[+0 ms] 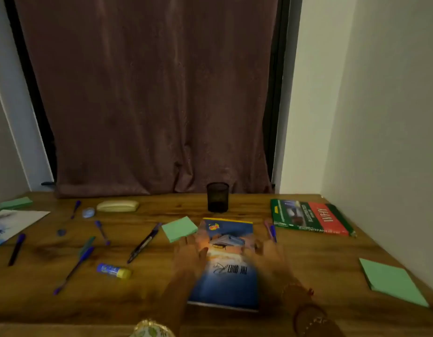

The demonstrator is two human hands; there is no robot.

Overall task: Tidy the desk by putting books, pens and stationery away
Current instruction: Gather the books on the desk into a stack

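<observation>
blue book [225, 259] "THE QUIET", green book [310, 218] "ILLUSTRATED"

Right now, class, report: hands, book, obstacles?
Left hand and right hand open, blurred, flanking the blue book. Book flat on desk. Green notepad near its corner.

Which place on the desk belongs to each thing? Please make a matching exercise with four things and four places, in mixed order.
Things:
1. pen cup
2. glue stick
3. blue book
4. green-red book

Places:
A. far right of the desk, near the wall
B. between the two hands
C. far edge, by the curtain
D. left of the left hand, near the pens

Pairs: 1-C, 2-D, 3-B, 4-A
</observation>
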